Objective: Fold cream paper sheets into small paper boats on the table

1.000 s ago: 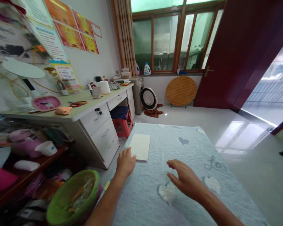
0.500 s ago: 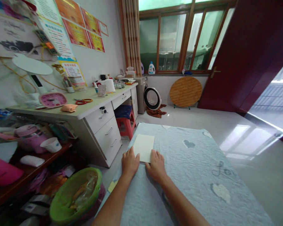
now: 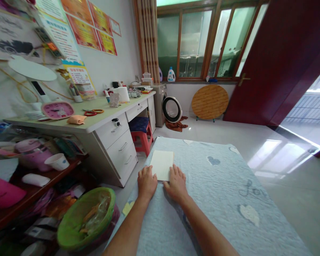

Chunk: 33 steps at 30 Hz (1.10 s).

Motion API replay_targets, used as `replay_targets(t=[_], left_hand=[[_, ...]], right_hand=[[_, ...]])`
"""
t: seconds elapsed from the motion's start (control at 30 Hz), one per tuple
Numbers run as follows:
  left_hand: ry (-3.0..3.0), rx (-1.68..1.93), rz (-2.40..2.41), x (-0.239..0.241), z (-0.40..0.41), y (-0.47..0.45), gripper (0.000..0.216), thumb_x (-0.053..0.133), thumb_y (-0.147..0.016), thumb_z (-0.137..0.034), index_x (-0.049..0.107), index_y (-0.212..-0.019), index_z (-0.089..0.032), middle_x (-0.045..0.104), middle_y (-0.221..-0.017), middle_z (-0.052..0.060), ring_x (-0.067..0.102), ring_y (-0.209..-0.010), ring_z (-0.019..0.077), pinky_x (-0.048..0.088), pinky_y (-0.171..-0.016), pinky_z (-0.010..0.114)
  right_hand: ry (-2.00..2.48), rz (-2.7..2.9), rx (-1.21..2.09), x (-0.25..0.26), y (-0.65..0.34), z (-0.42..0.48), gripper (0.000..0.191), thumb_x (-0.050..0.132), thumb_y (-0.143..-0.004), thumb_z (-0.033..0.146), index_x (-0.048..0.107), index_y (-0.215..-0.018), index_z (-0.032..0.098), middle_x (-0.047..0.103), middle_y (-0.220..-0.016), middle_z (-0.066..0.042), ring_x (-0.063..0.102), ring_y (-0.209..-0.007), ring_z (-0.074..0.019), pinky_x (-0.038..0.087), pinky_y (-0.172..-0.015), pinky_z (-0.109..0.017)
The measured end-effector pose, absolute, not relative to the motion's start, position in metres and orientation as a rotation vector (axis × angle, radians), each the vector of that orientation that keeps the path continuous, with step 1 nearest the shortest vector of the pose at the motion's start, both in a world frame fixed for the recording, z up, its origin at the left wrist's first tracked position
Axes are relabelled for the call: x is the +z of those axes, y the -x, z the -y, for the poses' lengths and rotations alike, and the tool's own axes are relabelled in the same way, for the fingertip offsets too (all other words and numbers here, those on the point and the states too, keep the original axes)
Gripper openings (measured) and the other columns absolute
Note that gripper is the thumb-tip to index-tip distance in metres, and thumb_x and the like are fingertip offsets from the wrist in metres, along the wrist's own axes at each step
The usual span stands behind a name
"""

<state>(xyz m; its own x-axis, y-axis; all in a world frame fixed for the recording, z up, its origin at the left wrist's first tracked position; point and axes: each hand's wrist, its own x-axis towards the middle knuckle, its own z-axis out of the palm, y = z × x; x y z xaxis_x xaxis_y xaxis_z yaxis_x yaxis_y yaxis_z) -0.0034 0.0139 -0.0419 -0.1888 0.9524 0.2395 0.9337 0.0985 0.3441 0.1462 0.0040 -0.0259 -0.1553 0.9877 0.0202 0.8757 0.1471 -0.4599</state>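
Observation:
A pale cream rectangular pad of paper [image 3: 162,165] lies flat on the light blue bedspread [image 3: 218,199], close to its left edge. My left hand [image 3: 147,181] rests palm down at the pad's near left corner, its thumb against the pad's edge. On the opposite side, my right hand [image 3: 176,180] lies at the near right corner with its fingertips along the pad's side. Both hands have their fingers stretched forward, slightly apart. Neither palm can be seen, and the hands hide the pad's near corners.
To the left stand a green basket [image 3: 106,209] holding plastic wrap and a cluttered shelf [image 3: 56,177]. Behind them is a desk [image 3: 96,124] with a pink clock [image 3: 57,110] and scissors [image 3: 94,112]. A red stool [image 3: 143,137] is tucked under the desk. A round wooden tabletop [image 3: 210,102] leans by the wall.
The camera view has shifted slightly, so the room sits a little higher in the picture. My hands stay beside the pad, with my right fingers a touch closer around its side.

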Motion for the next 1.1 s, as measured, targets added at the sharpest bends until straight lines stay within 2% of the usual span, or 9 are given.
replay_targets(t=[0.17, 0.27, 0.4, 0.47, 0.6, 0.7, 0.8, 0.9, 1.1], left_hand=[[-1.974, 0.635, -2.279, -0.042, -0.011, 0.002, 0.041, 0.048, -0.089, -0.015, 0.055, -0.129, -0.012, 0.055, -0.134, 0.016, 0.048, -0.122, 0.0303, 0.039, -0.101, 0.042], [-1.963, 0.635, -2.265, -0.043, -0.010, 0.002, 0.040, 0.048, -0.089, -0.015, 0.056, -0.129, -0.015, 0.055, -0.135, 0.015, 0.048, -0.121, 0.0310, 0.039, -0.101, 0.043], [-1.936, 0.672, -2.233, -0.044, -0.011, 0.004, 0.040, 0.049, -0.088, -0.015, 0.058, -0.126, -0.016, 0.054, -0.137, 0.014, 0.048, -0.122, 0.0317, 0.039, -0.101, 0.044], [-1.918, 0.712, -2.214, -0.044, -0.012, 0.005, 0.041, 0.047, -0.088, -0.013, 0.057, -0.127, -0.016, 0.055, -0.136, 0.013, 0.049, -0.124, 0.0300, 0.039, -0.103, 0.043], [-1.861, 0.810, -2.180, -0.043, -0.016, 0.008, 0.041, 0.041, -0.088, -0.010, 0.057, -0.126, -0.015, 0.060, -0.131, 0.012, 0.051, -0.124, 0.0259, 0.036, -0.107, 0.040], [-1.805, 0.874, -2.151, -0.041, -0.017, 0.011, 0.041, 0.039, -0.087, -0.009, 0.057, -0.124, -0.014, 0.062, -0.128, 0.013, 0.054, -0.122, 0.0252, 0.036, -0.108, 0.040], [-1.728, 0.927, -2.113, -0.038, -0.019, 0.014, 0.040, 0.041, -0.087, -0.011, 0.057, -0.123, -0.013, 0.064, -0.125, 0.015, 0.056, -0.120, 0.0256, 0.037, -0.107, 0.040], [-1.615, 0.980, -2.064, -0.036, -0.024, 0.018, 0.037, 0.046, -0.087, -0.016, 0.057, -0.122, -0.013, 0.066, -0.121, 0.015, 0.061, -0.113, 0.0258, 0.043, -0.101, 0.039], [-1.368, 1.106, -1.906, -0.038, -0.036, 0.020, 0.035, 0.052, -0.085, -0.022, 0.055, -0.120, -0.013, 0.072, -0.093, 0.008, 0.069, -0.079, 0.0202, 0.053, -0.075, 0.031]], right_hand=[[1.801, 2.208, 0.526, -0.022, -0.162, -0.011, 0.066, 0.051, -0.088, 0.037, 0.037, -0.147, 0.011, 0.033, -0.156, -0.017, 0.027, -0.144, -0.0314, 0.021, -0.113, -0.050], [1.835, 2.203, 0.492, -0.021, -0.181, -0.019, 0.055, 0.050, -0.091, 0.037, 0.045, -0.141, 0.016, 0.038, -0.154, -0.014, 0.030, -0.143, -0.0286, 0.021, -0.113, -0.050], [1.943, 2.079, 0.388, -0.016, -0.195, -0.027, 0.044, 0.042, -0.095, 0.031, 0.052, -0.133, 0.011, 0.045, -0.147, -0.022, 0.035, -0.139, -0.0346, 0.021, -0.110, -0.057], [1.918, 2.067, 0.360, -0.013, -0.191, -0.030, 0.043, 0.041, -0.095, 0.028, 0.052, -0.132, 0.009, 0.047, -0.144, -0.023, 0.037, -0.137, -0.0334, 0.025, -0.109, -0.053], [1.684, 2.215, 0.392, -0.012, -0.165, -0.027, 0.053, 0.056, -0.089, 0.032, 0.048, -0.139, 0.015, 0.044, -0.150, -0.014, 0.038, -0.138, -0.0245, 0.027, -0.112, -0.038], [1.587, 2.301, 0.467, -0.017, -0.148, -0.022, 0.071, 0.068, -0.080, 0.037, 0.043, -0.142, 0.012, 0.036, -0.154, -0.019, 0.032, -0.142, -0.0297, 0.027, -0.113, -0.042], [1.643, 2.276, 0.510, -0.024, -0.141, -0.020, 0.076, 0.073, -0.075, 0.038, 0.044, -0.140, 0.010, 0.029, -0.155, -0.024, 0.028, -0.144, -0.0335, 0.028, -0.112, -0.044], [1.653, 2.274, 0.477, -0.027, -0.142, -0.019, 0.068, 0.071, -0.077, 0.036, 0.046, -0.136, 0.012, 0.031, -0.153, -0.022, 0.030, -0.142, -0.0328, 0.028, -0.113, -0.043], [1.609, 2.333, 0.451, -0.024, -0.143, -0.022, 0.052, 0.070, -0.079, 0.032, 0.053, -0.125, 0.013, 0.038, -0.148, -0.022, 0.032, -0.139, -0.0318, 0.030, -0.111, -0.042]])
